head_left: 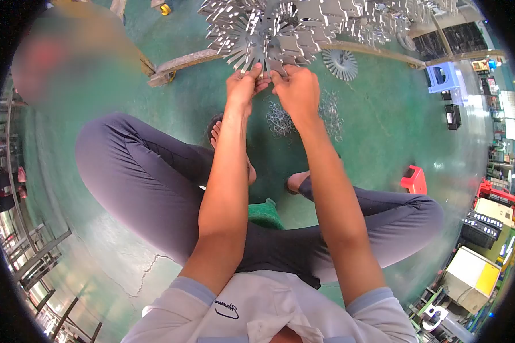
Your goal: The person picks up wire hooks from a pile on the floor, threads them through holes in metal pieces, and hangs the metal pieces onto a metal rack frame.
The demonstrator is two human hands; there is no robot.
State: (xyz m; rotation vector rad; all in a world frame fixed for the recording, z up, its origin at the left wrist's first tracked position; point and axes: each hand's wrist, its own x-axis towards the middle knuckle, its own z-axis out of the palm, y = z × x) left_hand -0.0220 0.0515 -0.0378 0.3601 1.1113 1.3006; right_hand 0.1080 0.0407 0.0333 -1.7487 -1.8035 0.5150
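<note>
A cluster of silvery metal discs with slotted, finger-like blades [257, 34] hangs at the top of the view, in front of me. At its lower edge my left hand [245, 88] has its thumb and fingers closed on one of the metal blades. Close beside it, my right hand [298, 91] pinches the neighbouring blade edge, its fingers curled in. The exact contact points are partly hidden by the fingers. Below the hands, a loose pile of thin metal rings or clips [281, 121] lies on the green floor.
A wooden beam [197, 59] runs behind the hands under the metal parts. A slotted metal disc [340, 64] is on the floor. Between my legs is a green seat [264, 214]. A red stool [415, 180] and a blue stool [442, 77] stand right; a blurred person [74, 57] is left.
</note>
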